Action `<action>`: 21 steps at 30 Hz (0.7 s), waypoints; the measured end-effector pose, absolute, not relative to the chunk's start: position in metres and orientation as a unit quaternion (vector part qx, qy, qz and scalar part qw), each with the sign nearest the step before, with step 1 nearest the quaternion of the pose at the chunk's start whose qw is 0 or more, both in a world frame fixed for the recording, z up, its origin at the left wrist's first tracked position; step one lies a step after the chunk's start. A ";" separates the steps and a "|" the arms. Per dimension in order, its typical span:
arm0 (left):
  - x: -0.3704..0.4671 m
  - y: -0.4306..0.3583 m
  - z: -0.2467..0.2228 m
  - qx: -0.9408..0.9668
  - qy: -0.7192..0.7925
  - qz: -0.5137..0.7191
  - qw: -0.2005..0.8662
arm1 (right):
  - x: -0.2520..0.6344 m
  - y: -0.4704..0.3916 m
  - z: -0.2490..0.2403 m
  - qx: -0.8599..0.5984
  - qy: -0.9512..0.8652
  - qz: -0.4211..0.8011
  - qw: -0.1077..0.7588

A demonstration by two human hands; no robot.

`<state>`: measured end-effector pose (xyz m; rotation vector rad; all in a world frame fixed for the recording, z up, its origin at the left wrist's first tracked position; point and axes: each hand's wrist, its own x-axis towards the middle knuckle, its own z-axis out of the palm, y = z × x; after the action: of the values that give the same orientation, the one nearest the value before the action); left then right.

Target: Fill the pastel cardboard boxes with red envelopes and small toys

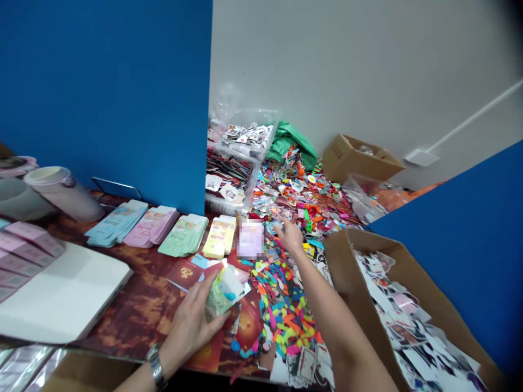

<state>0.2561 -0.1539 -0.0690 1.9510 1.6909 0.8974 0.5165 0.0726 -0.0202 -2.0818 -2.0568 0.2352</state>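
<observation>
My left hand, with a metal watch on its wrist, holds a small green printed packet over the table's front part. The packet's top is open, and white and blue items show in it. My right hand reaches to the far side of a heap of small colorful pieces. Its fingers are closed at a small light-blue item. Just left of that hand lies a blurred lilac packet stack. Dark red cards lie behind the held packet.
Yellow, green, pink and blue packet stacks line the blue partition. At right stands a cardboard box of cutouts. Clear bins and a green bag are behind. A white box is left.
</observation>
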 end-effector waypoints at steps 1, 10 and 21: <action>0.255 -0.154 -0.068 0.692 0.611 0.326 0.205 | 0.513 0.059 -0.012 -0.694 -0.703 0.083 0.129; 0.261 -0.156 -0.063 0.679 0.616 0.352 0.190 | 0.444 -0.083 0.025 -0.418 -0.823 0.264 0.280; 0.255 -0.170 -0.054 0.684 0.608 0.356 0.190 | 0.431 -0.112 0.017 -0.311 -0.907 0.115 0.259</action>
<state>0.2552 -0.1702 -0.0535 1.9216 1.7104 0.9993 0.4306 -0.1115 0.0172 -0.8414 -2.4580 0.3117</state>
